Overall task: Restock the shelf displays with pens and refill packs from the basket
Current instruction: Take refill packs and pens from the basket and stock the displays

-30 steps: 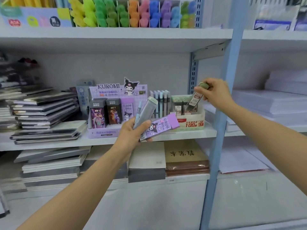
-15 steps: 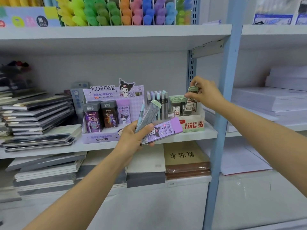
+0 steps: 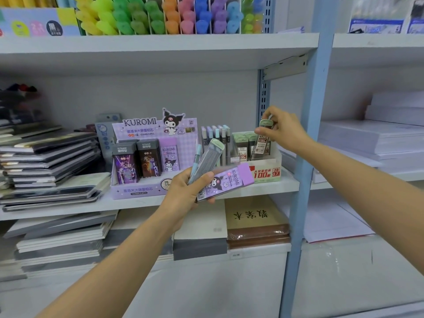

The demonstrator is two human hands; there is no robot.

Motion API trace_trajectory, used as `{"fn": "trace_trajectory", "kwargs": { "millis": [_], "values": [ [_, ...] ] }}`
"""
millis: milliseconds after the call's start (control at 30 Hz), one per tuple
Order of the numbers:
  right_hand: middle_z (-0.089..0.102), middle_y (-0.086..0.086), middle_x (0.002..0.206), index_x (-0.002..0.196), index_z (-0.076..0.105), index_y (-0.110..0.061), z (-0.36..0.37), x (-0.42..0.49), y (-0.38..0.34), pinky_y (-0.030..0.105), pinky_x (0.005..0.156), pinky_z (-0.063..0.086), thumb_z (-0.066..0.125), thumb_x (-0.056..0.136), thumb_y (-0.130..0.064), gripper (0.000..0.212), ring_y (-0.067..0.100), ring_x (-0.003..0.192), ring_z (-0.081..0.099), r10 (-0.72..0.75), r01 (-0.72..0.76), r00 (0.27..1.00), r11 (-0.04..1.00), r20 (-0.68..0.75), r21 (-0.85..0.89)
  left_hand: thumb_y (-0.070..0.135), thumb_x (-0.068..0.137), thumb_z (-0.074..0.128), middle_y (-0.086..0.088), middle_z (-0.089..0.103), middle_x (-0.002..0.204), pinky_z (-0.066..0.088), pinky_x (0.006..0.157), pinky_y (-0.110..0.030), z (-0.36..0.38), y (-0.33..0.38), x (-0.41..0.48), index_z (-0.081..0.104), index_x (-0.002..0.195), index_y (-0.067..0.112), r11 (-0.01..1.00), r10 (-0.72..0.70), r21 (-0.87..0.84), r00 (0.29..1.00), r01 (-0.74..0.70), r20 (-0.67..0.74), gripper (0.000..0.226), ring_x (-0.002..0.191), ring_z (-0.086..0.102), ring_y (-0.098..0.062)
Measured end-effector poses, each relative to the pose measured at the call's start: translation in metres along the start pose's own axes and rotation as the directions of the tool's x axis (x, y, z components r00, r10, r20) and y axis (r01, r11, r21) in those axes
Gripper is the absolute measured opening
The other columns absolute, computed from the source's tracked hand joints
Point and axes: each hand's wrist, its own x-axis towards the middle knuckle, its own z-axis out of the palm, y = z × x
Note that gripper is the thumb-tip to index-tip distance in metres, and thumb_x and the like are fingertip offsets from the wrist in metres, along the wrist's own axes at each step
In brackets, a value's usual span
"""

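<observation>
My left hand (image 3: 183,191) grips a bunch in front of the middle shelf: a purple Kuromi refill pack (image 3: 226,182), a grey refill case with a green cap (image 3: 212,157) and a light blue pen (image 3: 196,162). My right hand (image 3: 284,129) pinches the top of a green-capped lead refill case (image 3: 262,141), holding it upright in the white and green display box (image 3: 263,171) beside other such cases. The purple Kuromi display box (image 3: 146,157) stands to the left with three packs in it. No basket is in view.
Stacks of notebooks (image 3: 48,157) fill the shelf's left side and the shelf below. A blue upright post (image 3: 307,138) stands just right of my right hand. Coloured highlighters (image 3: 169,17) line the top shelf. White paper reams (image 3: 378,138) lie in the right bay.
My right hand has moved left and down with the refill case, turning it upright into the green display box. My left hand has kept its bunch almost still.
</observation>
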Motion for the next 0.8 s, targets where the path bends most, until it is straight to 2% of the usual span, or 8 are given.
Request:
{"fn": "trace_trajectory", "kwargs": {
  "millis": [167, 233, 333, 433, 567, 633, 733, 800],
  "values": [
    [0.061, 0.000, 0.093, 0.103, 0.055, -0.017, 0.011, 0.000, -0.005, 0.021, 0.060, 0.040, 0.069, 0.087, -0.026, 0.023, 0.005, 0.069, 0.051, -0.039, 0.041, 0.998, 0.999, 0.044, -0.032, 0.032, 0.088, 0.067, -0.008, 0.076, 0.094, 0.030, 0.035, -0.011, 0.004, 0.002, -0.001, 0.069, 0.113, 0.026, 1.000, 0.003, -0.011, 1.000, -0.003, 0.014, 0.025, 0.057, 0.066, -0.016],
    [0.060, 0.003, 0.098, 0.108, 0.062, -0.015, 0.010, 0.001, -0.006, 0.027, 0.072, 0.048, 0.065, 0.091, -0.024, 0.020, 0.011, 0.075, 0.053, -0.049, 0.051, 0.998, 0.997, 0.027, -0.060, 0.032, 0.088, 0.067, -0.008, 0.075, 0.094, 0.029, 0.035, -0.012, 0.004, 0.003, -0.002, 0.068, 0.113, 0.026, 1.000, 0.004, 0.000, 1.000, -0.004, 0.013, 0.026, 0.057, 0.066, -0.016],
    [0.056, 0.002, 0.102, 0.113, 0.067, -0.013, 0.009, 0.000, -0.003, 0.032, 0.083, 0.046, 0.061, 0.093, -0.022, 0.023, 0.016, 0.087, 0.052, -0.036, 0.043, 0.998, 0.990, 0.054, -0.132, 0.033, 0.088, 0.067, -0.007, 0.076, 0.092, 0.028, 0.035, -0.012, 0.003, 0.003, -0.002, 0.068, 0.112, 0.028, 1.000, -0.005, 0.014, 1.000, 0.005, 0.003, 0.025, 0.058, 0.067, -0.015],
    [0.059, 0.004, 0.105, 0.109, 0.069, -0.012, 0.008, -0.002, 0.004, 0.032, 0.081, 0.047, 0.061, 0.093, -0.018, 0.019, 0.017, 0.089, 0.053, 0.009, -0.003, 0.998, 0.995, 0.056, -0.095, 0.033, 0.087, 0.068, -0.006, 0.076, 0.089, 0.030, 0.035, -0.011, 0.004, 0.004, -0.001, 0.069, 0.109, 0.027, 1.000, -0.007, 0.002, 1.000, 0.007, 0.005, 0.023, 0.057, 0.067, -0.015],
    [0.063, 0.000, 0.099, 0.102, 0.067, -0.017, -0.002, 0.003, 0.004, 0.018, 0.065, 0.041, 0.060, 0.093, -0.018, 0.011, 0.008, 0.078, 0.055, -0.003, 0.002, 1.000, 0.999, 0.009, 0.041, 0.039, 0.085, 0.068, -0.002, 0.076, 0.088, 0.033, 0.040, -0.013, 0.006, 0.003, 0.000, 0.073, 0.096, 0.039, 0.999, 0.000, 0.041, 1.000, 0.000, 0.014, 0.012, 0.060, 0.069, -0.015],
    [0.062, -0.006, 0.093, 0.101, 0.069, -0.020, -0.009, 0.008, 0.002, 0.015, 0.062, 0.039, 0.062, 0.092, -0.018, 0.012, 0.003, 0.076, 0.053, -0.019, 0.018, 0.999, 1.000, 0.035, 0.020, 0.040, 0.085, 0.068, 0.000, 0.076, 0.088, 0.033, 0.042, -0.014, 0.007, 0.003, 0.001, 0.072, 0.093, 0.044, 0.999, 0.000, 0.047, 1.000, 0.000, 0.016, 0.009, 0.061, 0.069, -0.014],
    [0.059, -0.015, 0.084, 0.102, 0.073, -0.017, -0.006, 0.005, 0.002, 0.006, 0.057, 0.037, 0.066, 0.089, -0.016, 0.015, -0.001, 0.072, 0.052, -0.014, 0.019, 0.996, 0.998, 0.083, -0.064, 0.039, 0.085, 0.069, -0.002, 0.076, 0.089, 0.030, 0.039, -0.013, 0.009, 0.003, 0.001, 0.073, 0.096, 0.039, 1.000, -0.002, 0.025, 1.000, 0.002, 0.012, 0.011, 0.060, 0.069, -0.015],
    [0.062, -0.009, 0.087, 0.106, 0.072, -0.014, 0.003, -0.001, 0.007, 0.010, 0.065, 0.040, 0.067, 0.088, -0.014, 0.019, 0.000, 0.073, 0.052, 0.007, -0.001, 0.997, 0.997, 0.076, -0.077, 0.038, 0.085, 0.069, -0.004, 0.076, 0.090, 0.030, 0.037, -0.011, 0.010, 0.003, 0.002, 0.073, 0.100, 0.033, 1.000, 0.000, 0.005, 1.000, 0.000, 0.013, 0.016, 0.059, 0.068, -0.014]
  ]
}}
